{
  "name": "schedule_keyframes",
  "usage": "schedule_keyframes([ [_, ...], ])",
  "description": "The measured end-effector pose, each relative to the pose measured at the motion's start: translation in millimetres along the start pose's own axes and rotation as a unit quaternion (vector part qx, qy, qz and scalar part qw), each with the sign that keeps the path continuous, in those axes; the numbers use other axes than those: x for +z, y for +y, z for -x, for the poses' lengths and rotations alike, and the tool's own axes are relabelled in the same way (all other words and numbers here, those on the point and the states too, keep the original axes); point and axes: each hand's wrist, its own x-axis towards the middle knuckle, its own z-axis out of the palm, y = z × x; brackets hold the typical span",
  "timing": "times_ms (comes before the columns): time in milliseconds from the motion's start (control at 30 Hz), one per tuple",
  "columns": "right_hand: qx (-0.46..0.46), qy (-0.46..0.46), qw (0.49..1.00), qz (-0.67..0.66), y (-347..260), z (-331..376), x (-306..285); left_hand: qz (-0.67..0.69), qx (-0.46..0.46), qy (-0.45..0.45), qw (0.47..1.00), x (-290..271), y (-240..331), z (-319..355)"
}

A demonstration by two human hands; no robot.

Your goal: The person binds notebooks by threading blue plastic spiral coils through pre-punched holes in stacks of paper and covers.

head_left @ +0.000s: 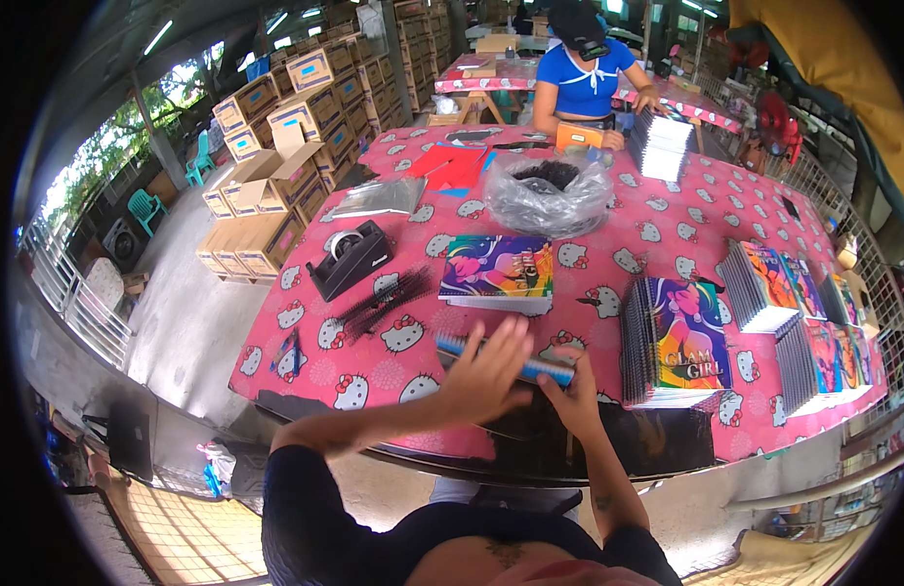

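Close to the table's near edge, a notebook is held nearly edge-on, showing a thin blue and white strip. My right hand grips its right end between thumb and fingers. Stretched flat across its middle, my left hand has straight fingers and hides part of it. Just beyond lies a small stack of colourful notebooks. Loose black binding coils are heaped to the left, near a black tape dispenser. To my right stands a taller stack of spiral-bound notebooks.
More notebook stacks line the right side. A clear plastic bag with black contents sits mid-table, near red sheets. Across the table, a person in blue handles another stack. Cardboard boxes are piled at left.
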Motion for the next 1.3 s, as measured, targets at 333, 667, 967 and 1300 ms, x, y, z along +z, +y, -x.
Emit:
schedule_keyframes([
  [333,-0.001,-0.011,0.996,0.088,-1,-5,1,0.041,-0.037,0.030,0.998,39,22,28],
  [667,-0.016,-0.041,0.993,0.112,-13,-13,-13,-0.034,-0.063,0.042,0.996,20,9,-28],
  [967,-0.032,-0.139,0.984,0.104,-4,-13,-25,-0.033,-0.053,0.085,0.994,19,3,-48],
  [1300,-0.050,-0.106,0.990,0.084,6,-13,-17,0.058,0.021,0.032,0.998,30,21,-21],
])
